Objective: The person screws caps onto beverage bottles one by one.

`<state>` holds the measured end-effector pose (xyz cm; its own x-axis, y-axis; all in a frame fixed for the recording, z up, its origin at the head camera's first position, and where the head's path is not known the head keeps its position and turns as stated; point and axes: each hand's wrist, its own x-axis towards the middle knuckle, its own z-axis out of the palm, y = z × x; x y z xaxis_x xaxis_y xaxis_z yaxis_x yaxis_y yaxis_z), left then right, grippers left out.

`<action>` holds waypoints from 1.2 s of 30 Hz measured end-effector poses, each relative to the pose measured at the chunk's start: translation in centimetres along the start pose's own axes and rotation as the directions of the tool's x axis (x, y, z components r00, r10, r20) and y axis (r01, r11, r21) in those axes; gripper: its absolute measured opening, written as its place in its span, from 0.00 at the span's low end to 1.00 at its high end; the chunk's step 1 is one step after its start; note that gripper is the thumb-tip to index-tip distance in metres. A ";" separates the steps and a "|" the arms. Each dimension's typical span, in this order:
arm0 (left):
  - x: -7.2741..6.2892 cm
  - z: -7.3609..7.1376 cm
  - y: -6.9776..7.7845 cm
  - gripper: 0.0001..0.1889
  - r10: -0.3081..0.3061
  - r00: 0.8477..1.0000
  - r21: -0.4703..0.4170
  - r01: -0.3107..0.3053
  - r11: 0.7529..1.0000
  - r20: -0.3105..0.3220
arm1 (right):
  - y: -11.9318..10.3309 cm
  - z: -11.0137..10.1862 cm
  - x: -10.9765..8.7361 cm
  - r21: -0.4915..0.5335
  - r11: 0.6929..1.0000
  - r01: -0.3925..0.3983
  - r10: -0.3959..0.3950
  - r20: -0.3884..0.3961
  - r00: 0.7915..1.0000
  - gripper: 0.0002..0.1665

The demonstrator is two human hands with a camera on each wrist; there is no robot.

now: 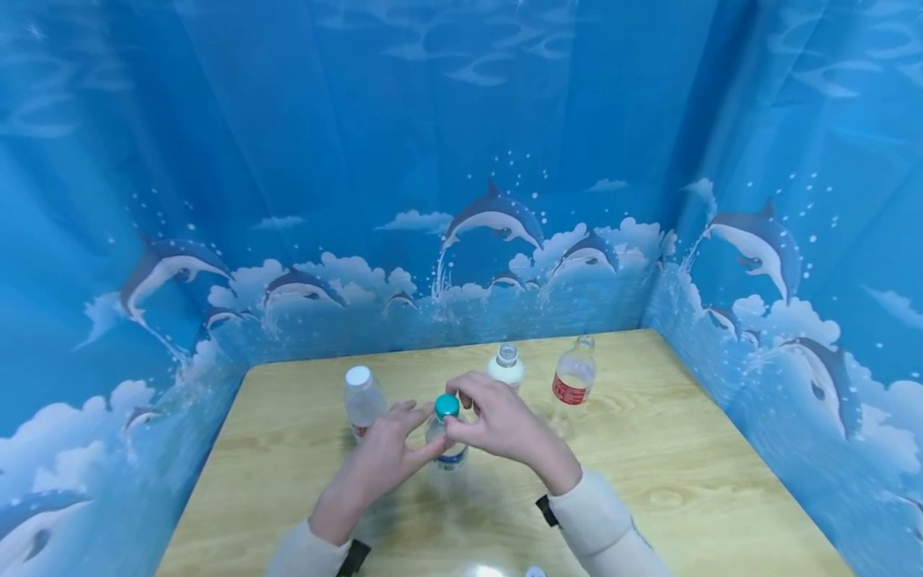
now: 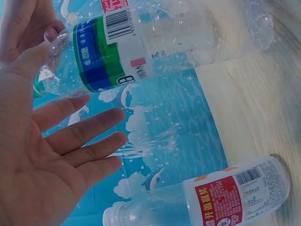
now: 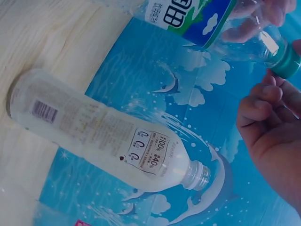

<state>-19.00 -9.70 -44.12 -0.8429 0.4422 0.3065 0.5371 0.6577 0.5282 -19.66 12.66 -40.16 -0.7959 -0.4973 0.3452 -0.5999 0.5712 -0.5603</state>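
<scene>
A clear plastic bottle (image 1: 449, 455) with a green cap (image 1: 446, 406) and a blue-green label stands upright between both hands. My right hand (image 1: 497, 417) pinches the green cap between thumb and bent fingers. At the bottle's shoulder, my left hand (image 1: 389, 449) has its thumb and index finger on either side, right at the plastic. Its other fingers (image 2: 96, 131) stretch out straight and spread, holding nothing. Left of this hand is a white-capped bottle (image 1: 364, 401), its red label (image 2: 220, 202) plain in the left wrist view. Beyond my right hand stands an uncapped milky-white bottle (image 3: 108, 132).
Another clear bottle (image 1: 574, 373) with a red label stands farther right on the wooden table (image 1: 649, 473). A small white round thing (image 1: 535, 571) lies at the near edge. Blue dolphin-printed curtains (image 1: 404, 200) enclose the table's back and sides.
</scene>
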 end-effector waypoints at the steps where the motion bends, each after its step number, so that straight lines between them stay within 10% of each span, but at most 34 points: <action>1: -0.1 0.1 0.0 0.30 -0.001 1.000 0.003 0.001 1.000 -0.005 | 0.0 0.1 0.0 -0.030 0.999 0.011 -0.011 0.005 1.000 0.14; 14: -0.4 0.7 -0.1 0.30 -0.051 0.998 -0.082 0.048 0.995 -0.034 | 0.2 0.6 0.7 -0.145 0.987 0.062 -0.077 -0.099 0.992 0.27; 26: -0.7 0.9 -0.1 0.36 -0.138 0.990 -0.120 0.139 0.983 0.013 | 0.3 -1.1 0.2 0.098 0.994 0.042 -0.048 0.056 0.997 0.12; 36: -0.6 1.2 -0.1 0.32 -0.009 0.998 -0.117 0.002 0.993 -0.063 | 0.6 -1.0 0.1 0.168 0.986 0.001 -0.017 0.092 0.996 0.08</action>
<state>-18.54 -9.30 -45.35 -0.8481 0.3970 0.3508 0.5282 0.5828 0.6176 -20.18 13.58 -39.69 -0.7746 -0.5652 0.2839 -0.5787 0.4523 -0.6786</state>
